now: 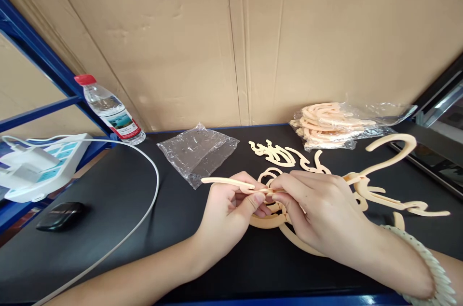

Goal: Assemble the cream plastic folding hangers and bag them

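My left hand (231, 207) and my right hand (318, 212) meet above the black tabletop (119, 200). Both pinch the same cream plastic hanger piece (226, 182), a thin curved strip that sticks out to the left of my left thumb. More cream hanger parts (269, 222) lie under my hands, partly hidden. A large cream hook part (392, 144) with a wavy arm lies just right of my right hand. A bead bracelet (434, 267) circles my right wrist.
An empty clear bag (197, 149) lies behind my left hand. Loose wavy pieces (277, 153) and a clear bag of hanger parts (333, 125) sit at the back. At the left are a water bottle (110, 113), a white power strip (39, 163) with cable, and a black case (61, 215).
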Demonstrator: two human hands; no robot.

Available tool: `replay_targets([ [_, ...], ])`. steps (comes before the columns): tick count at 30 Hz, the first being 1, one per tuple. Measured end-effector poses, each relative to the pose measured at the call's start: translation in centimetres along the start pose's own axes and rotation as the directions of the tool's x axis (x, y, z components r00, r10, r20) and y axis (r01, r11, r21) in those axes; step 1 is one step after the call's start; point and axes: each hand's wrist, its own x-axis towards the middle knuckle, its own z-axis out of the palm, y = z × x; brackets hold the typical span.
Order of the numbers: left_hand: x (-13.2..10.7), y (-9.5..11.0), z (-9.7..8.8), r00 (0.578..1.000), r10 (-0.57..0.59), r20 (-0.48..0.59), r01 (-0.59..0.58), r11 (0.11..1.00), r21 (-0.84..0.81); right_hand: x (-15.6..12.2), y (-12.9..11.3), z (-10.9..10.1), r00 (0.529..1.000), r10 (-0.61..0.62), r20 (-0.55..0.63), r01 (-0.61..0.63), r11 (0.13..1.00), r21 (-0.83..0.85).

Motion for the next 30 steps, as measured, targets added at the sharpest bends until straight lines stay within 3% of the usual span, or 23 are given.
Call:
replay_targets([
  [4,0.6,-0.6,-0.4,0.999,-0.002,0.053,0.003,1.000,-0.024,0.1,0.5,0.0,0.995,0.030,0.091,-0.030,1.000,-0.001],
  [8,1.3,-1.1,-0.7,1.000,-0.019,-0.019,0.017,0.998,-0.066,0.5,1.3,0.5,0.989,-0.002,0.147,-0.003,0.999,0.036],
  [10,1.5,-1.1,-0.9,0.996,-0.035,-0.083,0.027,0.994,-0.101,0.9,1.7,0.5,0.987,-0.140,0.080,0.142,0.990,-0.017],
  [12,1.6,-0.9,-1.2,0.992,-0.042,-0.121,0.025,0.990,-0.141,1.1,2.0,0.0,0.943,-0.333,0.019,0.332,0.936,-0.115],
  [14,1.6,-0.6,-1.4,0.989,-0.027,-0.146,0.003,0.987,-0.161,0.7,1.8,-1.2,0.898,-0.439,-0.032,0.428,0.888,-0.168],
  [16,1.5,-0.2,-1.6,0.984,-0.010,-0.179,-0.023,0.983,-0.183,-0.6,1.3,-2.5,0.932,-0.335,-0.140,0.321,0.941,-0.110],
  [18,1.5,0.1,-1.7,0.978,0.002,-0.209,-0.046,0.977,-0.208,-2.6,0.6,-3.5,0.962,0.044,-0.268,-0.007,0.990,0.138],
  [19,1.6,0.3,-1.8,0.976,0.004,-0.220,-0.054,0.974,-0.222,-3.7,0.3,-3.7,0.944,0.283,-0.169,-0.218,0.921,0.323],
  [20,1.6,0.5,-1.8,0.974,0.004,-0.228,-0.060,0.970,-0.237,-4.7,0.1,-3.9,0.902,0.431,0.010,-0.376,0.776,0.506],
  [21,1.6,0.6,-1.7,0.972,0.003,-0.237,-0.065,0.965,-0.254,-5.6,-0.1,-3.9,0.841,0.516,0.166,-0.480,0.568,0.669],
  [23,1.7,0.8,-1.6,0.967,-0.007,-0.254,-0.069,0.954,-0.291,-6.6,-0.2,-3.8,0.740,0.560,0.373,-0.520,0.123,0.845],
  [24,1.7,1.0,-1.6,0.965,-0.018,-0.263,-0.067,0.949,-0.308,-6.8,-0.2,-3.7,0.703,0.579,0.413,-0.467,-0.061,0.882],
  [25,1.6,1.0,-1.5,0.962,-0.032,-0.272,-0.060,0.945,-0.322,-6.7,0.0,-3.7,0.670,0.612,0.420,-0.389,-0.193,0.901],
  [27,1.4,1.2,-1.5,0.956,-0.063,-0.288,-0.041,0.939,-0.341,-6.2,0.5,-3.8,0.612,0.694,0.380,-0.221,-0.311,0.924],
  [30,0.8,1.2,-1.8,0.950,-0.093,-0.297,-0.014,0.940,-0.340,-5.3,1.9,-3.6,0.529,0.815,0.238,-0.018,-0.269,0.963],
])
